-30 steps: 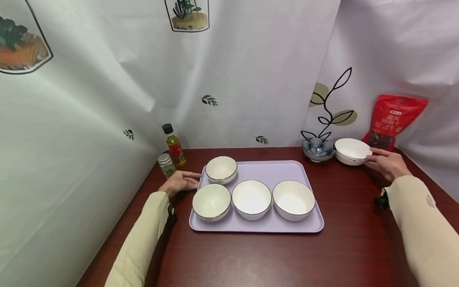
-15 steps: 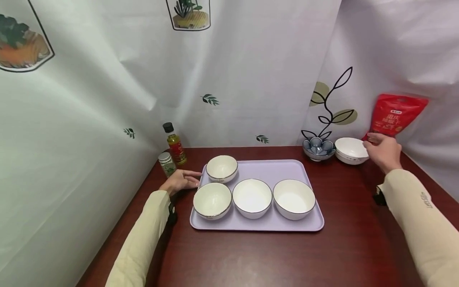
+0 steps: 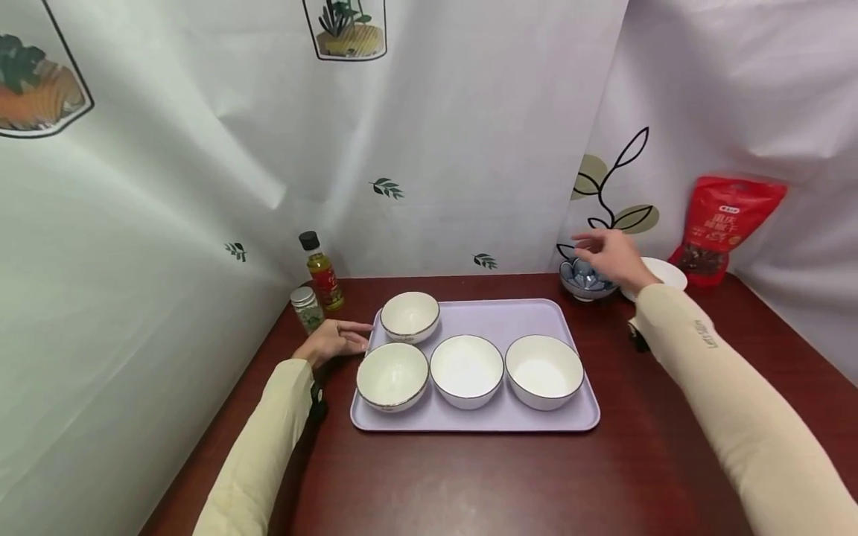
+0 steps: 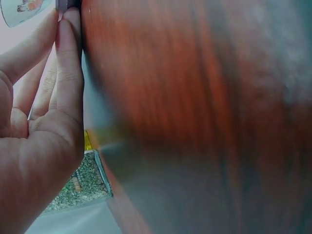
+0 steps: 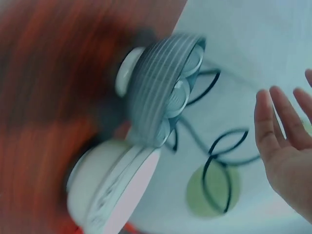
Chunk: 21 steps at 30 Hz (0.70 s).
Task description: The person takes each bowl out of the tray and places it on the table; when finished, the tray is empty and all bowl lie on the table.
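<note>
My left hand [image 3: 331,340] pinches the left edge of the lilac tray [image 3: 503,316]. In the left wrist view its thumb and fingers meet at the tray edge [image 4: 63,5]. Several white bowls with dark rims stand on the tray, one bowl [image 3: 410,316] at the back left and a row in front, with the right-hand bowl [image 3: 544,372] near the tray's right side. My right hand [image 3: 613,257] hovers empty above a blue petal-patterned bowl [image 3: 583,279], fingers spread and loosely bent. In the right wrist view that ribbed blue bowl [image 5: 161,87] sits apart from the fingers.
Behind my right forearm, a white bowl [image 3: 670,275] is partly hidden. A red snack pouch [image 3: 727,223] leans at the back right. At the back left stand an oil bottle [image 3: 323,275] and a herb jar [image 3: 307,309]. A pale curtain [image 3: 436,149] borders the table.
My right hand has left the white bowl at the back right and moved left, over the blue bowl. My left hand stays at the tray's edge.
</note>
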Motion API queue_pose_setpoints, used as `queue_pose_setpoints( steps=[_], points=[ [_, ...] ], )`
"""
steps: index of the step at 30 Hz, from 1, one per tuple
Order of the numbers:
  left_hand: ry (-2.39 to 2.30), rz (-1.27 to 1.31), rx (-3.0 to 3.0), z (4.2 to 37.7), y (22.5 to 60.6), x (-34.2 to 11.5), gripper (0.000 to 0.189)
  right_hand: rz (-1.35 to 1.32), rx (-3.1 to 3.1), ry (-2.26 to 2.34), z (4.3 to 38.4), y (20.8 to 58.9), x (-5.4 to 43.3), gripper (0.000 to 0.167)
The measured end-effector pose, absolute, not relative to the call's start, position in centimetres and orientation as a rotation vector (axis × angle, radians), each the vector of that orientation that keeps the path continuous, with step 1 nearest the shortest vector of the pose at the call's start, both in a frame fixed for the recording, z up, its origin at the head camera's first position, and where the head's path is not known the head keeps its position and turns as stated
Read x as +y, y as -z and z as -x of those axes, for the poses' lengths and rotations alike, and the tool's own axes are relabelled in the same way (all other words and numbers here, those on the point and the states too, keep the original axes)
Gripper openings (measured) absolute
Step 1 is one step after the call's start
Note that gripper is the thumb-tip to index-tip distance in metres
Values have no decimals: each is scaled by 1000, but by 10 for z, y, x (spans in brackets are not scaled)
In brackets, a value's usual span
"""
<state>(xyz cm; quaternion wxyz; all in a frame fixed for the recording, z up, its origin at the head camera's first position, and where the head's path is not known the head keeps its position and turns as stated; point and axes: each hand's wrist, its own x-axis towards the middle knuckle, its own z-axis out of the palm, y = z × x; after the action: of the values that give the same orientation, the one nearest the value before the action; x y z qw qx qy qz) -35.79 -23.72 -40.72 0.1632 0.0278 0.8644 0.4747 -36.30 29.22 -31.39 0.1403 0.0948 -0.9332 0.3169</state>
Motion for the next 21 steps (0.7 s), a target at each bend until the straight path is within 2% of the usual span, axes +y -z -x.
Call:
queue_pose_setpoints(
  steps=[7, 16, 21],
  points=[
    [-1405, -91, 2440, 359, 408, -237, 49, -472, -2860, -939, 385, 313, 242, 37],
    [-1373, -73, 2483, 357, 409, -241, 47, -562, -2985, -1000, 404, 304, 170, 37],
    [-1406, -104, 2449, 358, 411, -241, 48, -709, -3045, -843, 407, 299, 132, 33]
  ],
)
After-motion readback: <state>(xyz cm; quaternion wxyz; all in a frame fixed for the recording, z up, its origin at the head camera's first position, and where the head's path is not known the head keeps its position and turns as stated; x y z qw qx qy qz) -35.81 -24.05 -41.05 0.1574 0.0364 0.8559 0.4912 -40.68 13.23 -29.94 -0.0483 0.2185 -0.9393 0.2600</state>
